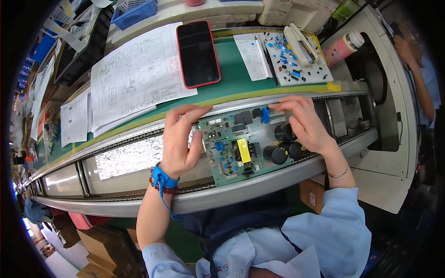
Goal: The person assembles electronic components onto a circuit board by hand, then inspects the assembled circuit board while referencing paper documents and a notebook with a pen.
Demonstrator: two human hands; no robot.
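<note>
Lying between the person's two hands, a pale green rectangular circuit board [265, 133] spans a silver metal conveyor, its long axis running left to right along the rails, its right end slightly farther from the person. From where I stand, the right hand [308, 125] is the nearer of the two, reaching over the board's right end, so that the board lies below it and to its left. Its fingers bend toward the far edge, tips just beside a round blue disc component [265, 115], the thumb standing apart over the black cylindrical capacitors [275, 155]; I can't tell whether a fingertip touches anything. The left hand [178, 141] is at the opposite end, with the board directly to its right. Its fingers arch loosely toward the silver far rail [125, 137], the thumb spread away near the board's left edge, nothing visibly pinched; contact there is unclear. Beyond the rail runs the green worktop [227, 60].
</note>
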